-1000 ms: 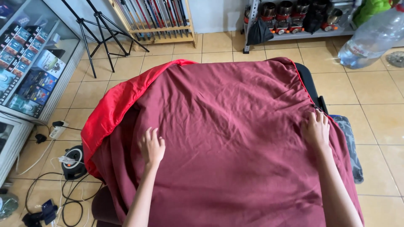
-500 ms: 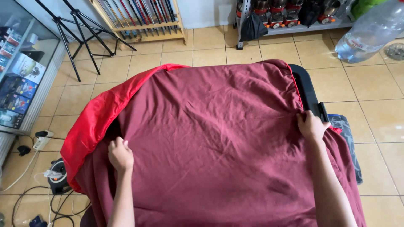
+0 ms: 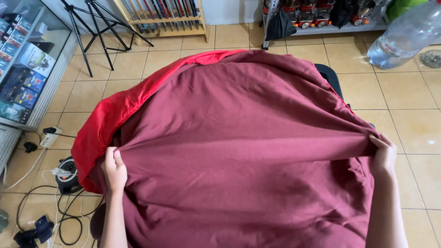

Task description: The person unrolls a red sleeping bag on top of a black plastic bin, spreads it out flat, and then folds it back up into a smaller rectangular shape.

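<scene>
Small boxes (image 3: pixel 20 73) in blue, dark and white, lined up on shelves inside the glass case (image 3: pixel 46 87) at far left. A pale label (image 3: pixel 398 46) wrapped around the big clear bottle (image 3: pixel 406 34) lying at top right.

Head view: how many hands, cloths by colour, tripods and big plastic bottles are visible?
Hands: 2, left hand and right hand, each with a grip on the maroon cloth
Maroon cloths: 1
Red cloths: 1, the red cloth showing at the left edge
Tripods: 1, the black tripod
Plastic bottles: 1, the clear bottle
Total: 6
</scene>
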